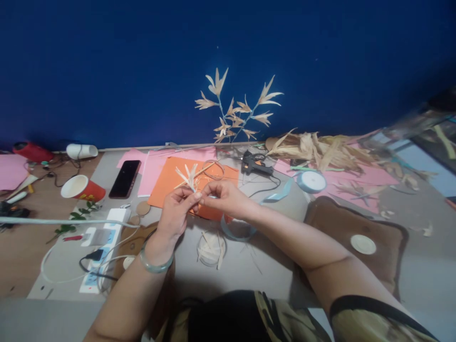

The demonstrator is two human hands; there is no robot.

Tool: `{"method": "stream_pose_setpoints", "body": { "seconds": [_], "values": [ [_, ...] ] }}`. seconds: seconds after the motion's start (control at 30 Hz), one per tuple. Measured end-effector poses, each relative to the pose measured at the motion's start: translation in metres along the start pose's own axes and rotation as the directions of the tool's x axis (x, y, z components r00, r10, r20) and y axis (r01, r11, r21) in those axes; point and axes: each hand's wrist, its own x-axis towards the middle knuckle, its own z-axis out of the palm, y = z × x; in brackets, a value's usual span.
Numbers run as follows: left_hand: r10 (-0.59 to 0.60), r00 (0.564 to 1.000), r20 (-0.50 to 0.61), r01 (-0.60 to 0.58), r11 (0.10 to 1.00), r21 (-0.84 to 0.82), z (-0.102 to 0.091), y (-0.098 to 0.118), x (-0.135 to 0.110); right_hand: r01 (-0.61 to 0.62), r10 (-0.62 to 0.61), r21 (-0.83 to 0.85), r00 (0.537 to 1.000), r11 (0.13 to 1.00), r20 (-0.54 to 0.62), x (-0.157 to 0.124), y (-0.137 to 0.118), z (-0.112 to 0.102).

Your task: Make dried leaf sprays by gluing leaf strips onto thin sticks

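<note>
My left hand [177,211] pinches the base of a small straw flower [189,176] made of pale dried strips, held above an orange paper sheet [167,183]. My right hand [223,195] meets it from the right, its fingers pinched at the same stem, with a light blue ribbon [235,232] looping beneath the wrist. A jade bangle [156,265] circles my left wrist. A small clear dish of straw bits [211,248] lies just below both hands.
A black glue gun [255,165], a ribbon spool [311,181] and a heap of dried husks [320,151] lie to the right. A phone [125,178], a red paper cup [82,188] and a power strip [101,242] sit left. A finished straw branch [239,111] leans on the blue wall. A brown cushion [359,237] lies right.
</note>
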Motion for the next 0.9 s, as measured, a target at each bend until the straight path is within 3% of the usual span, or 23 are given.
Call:
{"method": "stream_pose_setpoints", "body": {
  "seconds": [0.1,0.2,0.4,0.5,0.63,0.73,0.9],
  "values": [
    [-0.025,0.999,0.033,0.027,0.998,-0.049,0.0,0.001,-0.001,-0.015,0.004,0.152,0.997,0.988,0.071,0.001,0.002,0.0],
    [-0.018,0.991,0.134,0.031,0.995,-0.093,-0.003,0.003,-0.001,-0.059,0.018,0.283,0.989,0.957,0.146,0.002,0.003,-0.001],
    [0.01,0.969,0.245,0.001,0.999,-0.044,-0.007,0.003,-0.001,-0.12,0.038,0.391,0.977,0.913,0.21,0.0,-0.002,0.0],
    [0.096,0.968,0.232,-0.089,0.995,-0.041,-0.007,0.002,-0.001,-0.103,0.034,0.364,0.981,0.926,0.19,-0.002,-0.004,0.001],
    [0.175,0.97,0.17,-0.177,0.984,-0.006,-0.007,0.001,0.001,-0.001,-0.011,0.239,0.999,0.971,0.048,-0.002,-0.005,-0.001],
    [0.177,0.972,0.157,-0.185,0.982,0.043,-0.008,0.0,0.001,0.044,-0.042,0.118,0.999,0.992,-0.024,-0.002,-0.007,-0.003],
    [0.121,0.978,0.168,-0.137,0.987,0.089,-0.01,0.001,0.0,0.106,-0.105,0.018,0.993,0.994,-0.048,-0.005,-0.01,-0.001]
  ]
}}
